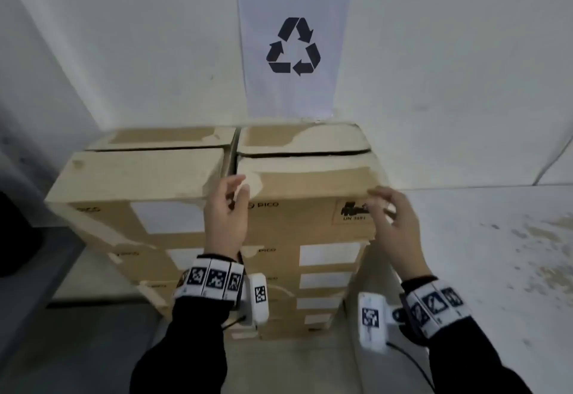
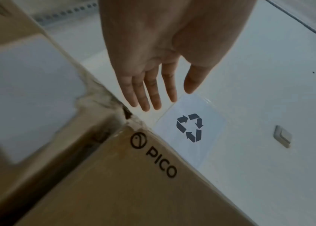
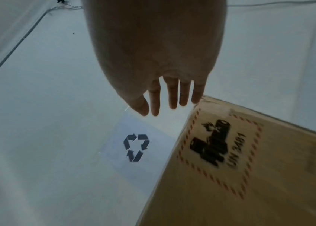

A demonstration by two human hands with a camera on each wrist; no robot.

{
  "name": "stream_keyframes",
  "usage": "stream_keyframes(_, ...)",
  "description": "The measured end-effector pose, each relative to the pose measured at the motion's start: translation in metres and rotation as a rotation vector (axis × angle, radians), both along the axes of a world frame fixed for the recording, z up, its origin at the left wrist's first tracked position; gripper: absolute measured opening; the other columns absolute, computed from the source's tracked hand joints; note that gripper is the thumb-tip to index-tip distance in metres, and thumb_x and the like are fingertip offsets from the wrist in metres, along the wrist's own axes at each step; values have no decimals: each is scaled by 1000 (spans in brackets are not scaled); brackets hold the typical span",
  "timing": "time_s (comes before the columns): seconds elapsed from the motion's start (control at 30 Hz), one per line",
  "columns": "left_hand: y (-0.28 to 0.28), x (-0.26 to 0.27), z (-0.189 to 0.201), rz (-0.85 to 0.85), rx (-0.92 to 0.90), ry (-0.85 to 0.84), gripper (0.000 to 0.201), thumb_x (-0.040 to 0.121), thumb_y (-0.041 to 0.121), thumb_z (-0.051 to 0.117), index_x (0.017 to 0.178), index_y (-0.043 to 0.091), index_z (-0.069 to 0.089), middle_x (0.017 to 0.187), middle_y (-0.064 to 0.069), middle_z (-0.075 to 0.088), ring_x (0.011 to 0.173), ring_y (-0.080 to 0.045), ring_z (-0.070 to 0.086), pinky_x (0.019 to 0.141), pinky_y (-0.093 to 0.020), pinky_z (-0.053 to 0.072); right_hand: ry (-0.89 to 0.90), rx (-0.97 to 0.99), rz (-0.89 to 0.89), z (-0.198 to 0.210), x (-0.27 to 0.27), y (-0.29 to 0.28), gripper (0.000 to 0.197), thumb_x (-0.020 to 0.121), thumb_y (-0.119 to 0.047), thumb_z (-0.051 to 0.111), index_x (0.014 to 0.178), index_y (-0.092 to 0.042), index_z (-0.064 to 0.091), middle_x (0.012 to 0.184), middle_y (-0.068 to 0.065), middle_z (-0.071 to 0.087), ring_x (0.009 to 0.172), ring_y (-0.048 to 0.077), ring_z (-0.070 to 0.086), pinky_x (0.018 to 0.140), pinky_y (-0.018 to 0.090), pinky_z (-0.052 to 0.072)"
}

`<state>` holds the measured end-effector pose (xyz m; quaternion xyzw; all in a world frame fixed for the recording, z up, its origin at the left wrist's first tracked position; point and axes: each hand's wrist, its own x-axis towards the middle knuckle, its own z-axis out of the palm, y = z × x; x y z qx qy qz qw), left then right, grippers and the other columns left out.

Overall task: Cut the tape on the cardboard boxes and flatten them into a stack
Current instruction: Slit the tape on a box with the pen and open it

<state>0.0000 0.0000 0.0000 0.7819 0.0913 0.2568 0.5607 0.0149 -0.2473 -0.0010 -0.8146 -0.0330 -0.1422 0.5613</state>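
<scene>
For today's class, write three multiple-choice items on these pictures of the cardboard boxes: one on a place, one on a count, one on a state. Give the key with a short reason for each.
1. Where is the recycling sign?
A. on the wall behind the box stacks
B. on the floor
C. on a box front

2. How many stacks of boxes stand side by side?
A. one
B. two
C. four

3. How are the hands?
A. both gripping a knife
B. both open, holding nothing
C. one in a fist

Key:
1 A: the sign hangs on the wall above the top right box.
2 B: a left stack and a right stack show, with a gap between.
3 B: the left hand and right hand have straight or relaxed fingers at that box's front edge, and no tool is in view.
</scene>
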Motion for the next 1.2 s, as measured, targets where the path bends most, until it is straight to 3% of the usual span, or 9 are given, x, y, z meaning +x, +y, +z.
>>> stream_keyframes(0.1,6,52,6,56,26,36,23,96,24,52,118,20,56,122,3,58,115,-12,53,102,-35,43,26,-62,-173,9,62,-8,29,91,-30,58,119,-24,53,130,-1,48,120,13,44,98,31,37)
stream_keyframes(0.23,8,85,5,82,78,232,35,94,24,54,127,14,49,128,-1,52,120,-16,47,98,-27,36,336,11,-121,-1,118,-20,74,83,-48,65,143,-22,31,148,4,34,134,21,35,109,42,33)
stream_keyframes(0.43,5,99,3,120,197,366,49,91,25,57,135,14,40,134,-4,47,123,-21,44,105,-36,35,519,111,-68,-27,144,-32,103,69,-55,75,148,-31,14,149,10,33,122,31,49,99,49,45)
stream_keyframes(0.6,4,97,-4,91,22,524,56,90,33,59,139,14,39,124,-3,53,117,-20,49,97,-28,34,634,132,63,-21,144,-40,61,79,-49,68,122,-10,53,105,9,66,85,24,67,62,32,54)
stream_keyframes(0.77,-2,89,9,44,-41,513,42,96,34,52,131,11,49,113,4,49,107,-13,45,89,-23,29,594,191,131,-5,133,-41,38,87,-39,62,115,-13,59,102,5,68,89,23,67,73,32,54)
stream_keyframes(0.87,-6,76,23,2,-28,427,42,95,38,52,132,18,51,125,3,56,115,-15,50,94,-27,35,515,231,158,15,111,-53,30,90,-36,59,115,-19,58,108,-1,68,92,15,68,71,23,54)
stream_keyframes(1.0,-41,46,46,-89,-61,231,23,95,33,53,117,29,56,108,15,62,101,-4,58,82,-19,43,391,289,125,37,69,-96,23,91,-34,57,111,-25,61,100,-10,72,89,4,69,65,13,52)
stream_keyframes(1.1,-90,27,49,-159,-53,169,31,95,36,52,123,24,56,111,10,63,102,-6,58,87,-28,45,359,291,59,40,40,-148,21,89,-37,58,107,-26,62,99,-11,72,87,4,69,68,18,51)
stream_keyframes(1.2,-161,15,34,-228,-64,166,24,95,35,51,118,26,53,102,18,59,91,9,54,76,-16,41,372,291,-48,31,10,-219,21,86,-39,59,103,-28,63,99,-7,72,87,8,68,73,25,48)
